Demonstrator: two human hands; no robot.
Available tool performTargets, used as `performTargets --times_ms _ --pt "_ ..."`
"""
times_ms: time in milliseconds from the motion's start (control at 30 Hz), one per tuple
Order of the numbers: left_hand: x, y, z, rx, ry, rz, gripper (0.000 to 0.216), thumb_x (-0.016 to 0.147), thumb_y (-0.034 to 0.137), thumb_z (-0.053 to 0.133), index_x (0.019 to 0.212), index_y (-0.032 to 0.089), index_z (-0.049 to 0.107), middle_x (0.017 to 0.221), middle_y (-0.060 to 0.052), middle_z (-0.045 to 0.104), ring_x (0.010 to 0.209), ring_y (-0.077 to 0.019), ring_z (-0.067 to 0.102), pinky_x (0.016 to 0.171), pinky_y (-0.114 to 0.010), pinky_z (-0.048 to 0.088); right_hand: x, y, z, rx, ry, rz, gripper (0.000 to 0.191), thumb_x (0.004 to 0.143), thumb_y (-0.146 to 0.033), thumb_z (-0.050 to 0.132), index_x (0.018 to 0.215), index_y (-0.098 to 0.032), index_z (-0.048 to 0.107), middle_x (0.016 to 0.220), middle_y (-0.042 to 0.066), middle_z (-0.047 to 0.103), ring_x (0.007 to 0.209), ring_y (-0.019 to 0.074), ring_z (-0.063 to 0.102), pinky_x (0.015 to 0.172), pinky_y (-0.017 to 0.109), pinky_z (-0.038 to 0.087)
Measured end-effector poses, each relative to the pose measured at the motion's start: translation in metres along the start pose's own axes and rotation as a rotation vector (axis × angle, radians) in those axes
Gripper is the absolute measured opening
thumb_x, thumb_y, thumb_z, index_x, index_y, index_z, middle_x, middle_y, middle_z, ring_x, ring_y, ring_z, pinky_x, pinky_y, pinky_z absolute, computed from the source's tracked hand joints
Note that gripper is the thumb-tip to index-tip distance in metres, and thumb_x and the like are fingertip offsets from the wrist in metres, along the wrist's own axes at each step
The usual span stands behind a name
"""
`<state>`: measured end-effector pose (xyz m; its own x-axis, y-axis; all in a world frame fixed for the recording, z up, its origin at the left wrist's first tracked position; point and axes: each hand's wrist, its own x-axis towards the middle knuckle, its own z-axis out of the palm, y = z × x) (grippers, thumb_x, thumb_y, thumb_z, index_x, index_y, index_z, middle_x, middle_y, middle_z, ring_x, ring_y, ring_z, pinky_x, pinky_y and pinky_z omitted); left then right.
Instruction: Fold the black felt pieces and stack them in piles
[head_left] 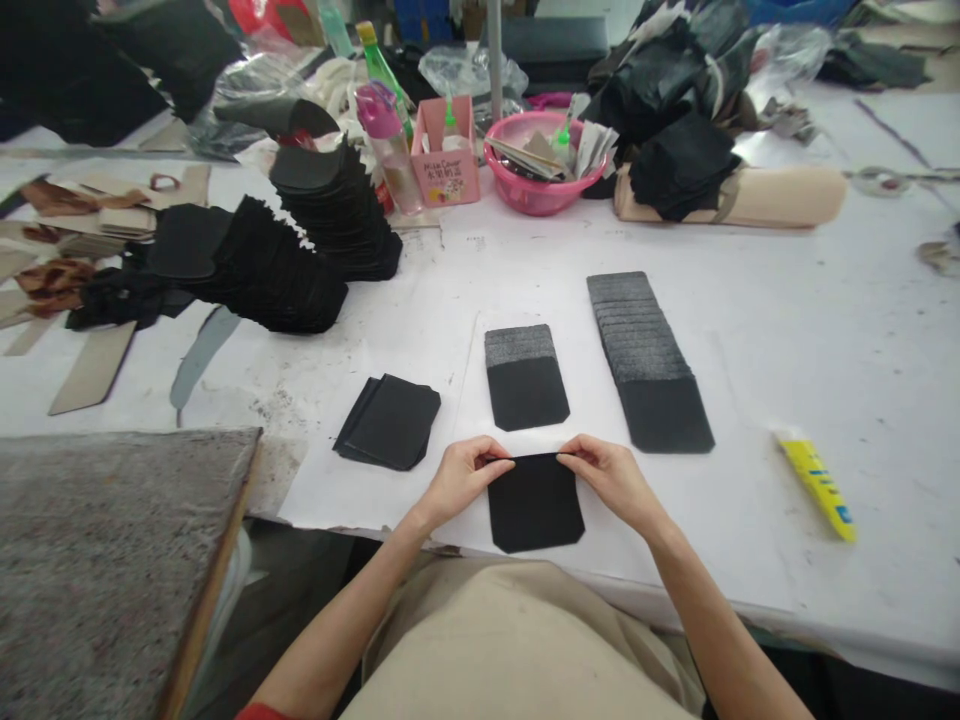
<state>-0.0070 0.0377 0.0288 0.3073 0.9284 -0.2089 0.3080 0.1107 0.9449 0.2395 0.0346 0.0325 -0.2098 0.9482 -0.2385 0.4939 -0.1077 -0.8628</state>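
Between my two hands a black leather-like piece [536, 505] with clipped lower corners lies at the table's front edge. My left hand [469, 475] pinches its far left corner, thumb on top. At the far right corner, my right hand [604, 475] pinches the same edge. Just beyond sits a short overlapped row of black pieces [529, 390] with grey far strips. A longer fanned row [660, 380] of similar pieces lies to the right. Left of my left hand is a small loose pile of black pieces [390, 420].
A yellow tube [817, 485] lies at right. Tall stacks of black pieces [277, 265] stand back left, near scraps [94, 370]. Behind are a pink basin [536, 195], a pink box [448, 180], a bottle [394, 150] and a beige roll [787, 197]. A rough grey board [112, 560] sits front left.
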Motion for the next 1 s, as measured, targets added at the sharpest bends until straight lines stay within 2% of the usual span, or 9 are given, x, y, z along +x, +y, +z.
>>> performTargets --times_ms 133,267,433,500,633,733,833,933,1000 --pt "0.001 -0.003 -0.007 -0.065 -0.048 -0.031 0.015 0.085 0.029 0.065 0.085 0.015 0.067 0.079 -0.002 0.065 0.073 -0.0138 0.057 0.067 -0.022 0.043 0.005 -0.001 0.001 0.097 0.016 0.014 0.025 0.087 -0.045 0.059 0.085 -0.021 0.066 0.078 0.001 0.067 0.075 0.0183 0.060 0.070 0.029 0.046" --pt "-0.002 -0.005 -0.012 -0.120 -0.042 -0.046 0.017 0.086 0.031 0.062 0.087 0.014 0.064 0.080 -0.002 0.061 0.073 -0.0124 0.054 0.067 -0.022 0.041 0.007 0.002 0.005 0.188 0.024 0.049 0.031 0.085 -0.050 0.060 0.088 -0.019 0.066 0.082 0.003 0.068 0.077 0.0189 0.064 0.072 0.030 0.051" --pt "-0.011 -0.005 -0.022 -0.306 0.005 -0.196 0.027 0.082 0.038 0.066 0.091 0.013 0.059 0.073 0.001 0.055 0.064 -0.0099 0.049 0.056 -0.019 0.037 0.011 0.011 0.007 0.274 0.096 0.090 0.037 0.085 -0.054 0.059 0.097 -0.019 0.064 0.087 0.007 0.071 0.083 0.0210 0.068 0.078 0.034 0.056" --pt "-0.015 -0.006 -0.026 -0.363 0.016 -0.234 0.032 0.081 0.039 0.067 0.097 0.013 0.057 0.077 -0.001 0.057 0.065 -0.0105 0.050 0.055 -0.019 0.039 0.013 0.014 0.009 0.201 0.124 0.075 0.034 0.087 -0.051 0.057 0.099 -0.020 0.064 0.087 0.006 0.071 0.083 0.0214 0.069 0.078 0.035 0.055" --pt "-0.019 -0.010 -0.031 -0.393 0.017 -0.224 0.041 0.079 0.038 0.069 0.108 0.012 0.056 0.081 -0.002 0.059 0.067 -0.0109 0.052 0.055 -0.019 0.041 0.015 0.013 0.016 -0.023 0.190 -0.009 0.025 0.091 -0.043 0.053 0.097 -0.022 0.065 0.088 0.004 0.071 0.078 0.0208 0.067 0.074 0.035 0.052" --pt "-0.019 -0.013 -0.031 -0.386 0.007 -0.222 0.042 0.079 0.038 0.069 0.111 0.012 0.056 0.080 -0.002 0.059 0.066 -0.0110 0.052 0.056 -0.020 0.042 0.017 0.006 0.021 -0.246 0.304 -0.148 0.023 0.097 -0.037 0.047 0.095 -0.022 0.064 0.093 0.005 0.069 0.081 0.0213 0.065 0.074 0.035 0.050" --pt "-0.021 -0.011 -0.032 -0.391 0.005 -0.226 0.042 0.078 0.037 0.070 0.109 0.012 0.058 0.082 -0.004 0.062 0.069 -0.0122 0.055 0.057 -0.020 0.043 0.023 0.000 0.026 -0.492 0.394 -0.319 0.022 0.099 -0.030 0.045 0.098 -0.020 0.065 0.101 0.008 0.067 0.096 0.0251 0.061 0.083 0.039 0.048" --pt "-0.028 -0.005 -0.040 -0.411 0.056 -0.217 0.039 0.078 0.036 0.071 0.107 0.012 0.061 0.090 -0.007 0.065 0.076 -0.0140 0.059 0.061 -0.020 0.045 0.030 -0.002 0.030 -0.635 0.375 -0.459 0.021 0.099 -0.028 0.048 0.109 -0.020 0.064 0.113 0.009 0.066 0.108 0.0263 0.058 0.090 0.041 0.045" --pt "-0.034 -0.001 -0.053 -0.420 0.147 -0.186 0.038 0.078 0.035 0.071 0.107 0.012 0.061 0.094 -0.008 0.067 0.079 -0.0147 0.060 0.063 -0.020 0.045 0.035 0.000 0.031 -0.681 0.327 -0.527 0.022 0.099 -0.028 0.050 0.114 -0.022 0.064 0.116 0.007 0.066 0.110 0.0254 0.057 0.092 0.041 0.043"
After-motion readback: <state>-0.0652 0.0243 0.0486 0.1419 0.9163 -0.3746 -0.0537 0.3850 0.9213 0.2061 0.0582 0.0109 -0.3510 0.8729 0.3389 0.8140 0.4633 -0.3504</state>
